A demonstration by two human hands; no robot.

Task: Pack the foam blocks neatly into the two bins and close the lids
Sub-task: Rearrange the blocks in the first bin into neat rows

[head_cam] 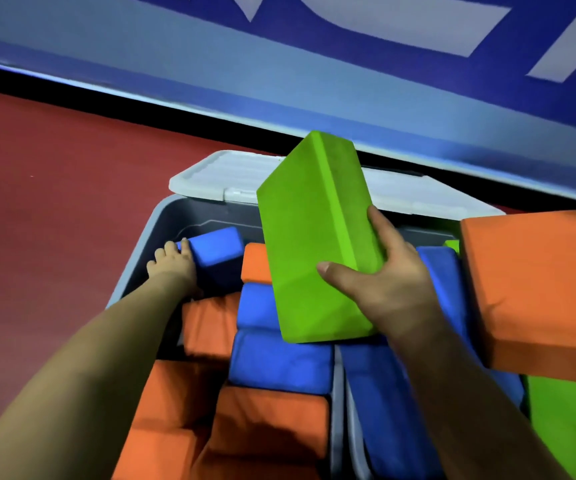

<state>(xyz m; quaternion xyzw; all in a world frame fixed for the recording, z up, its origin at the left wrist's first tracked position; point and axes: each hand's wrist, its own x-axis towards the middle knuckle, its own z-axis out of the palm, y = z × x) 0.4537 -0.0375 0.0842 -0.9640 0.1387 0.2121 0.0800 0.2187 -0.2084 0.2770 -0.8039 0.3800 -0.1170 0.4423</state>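
Two grey bins stand side by side on the floor; the left bin (162, 220) holds several orange and blue foam blocks. My right hand (380, 282) grips a green foam block (314, 237), tilted above the middle of the bins. My left hand (172, 263) reaches into the far left corner of the left bin and grips a small blue block (217, 251). The right bin (343, 393) holds long blue blocks (383, 393) and a green one (570, 420). A large orange block (539, 289) lies across the right bin's top.
A white lid (217, 174) lies behind the bins, against a blue padded wall (279, 81). Red floor (54, 185) stretches to the left of the bins.
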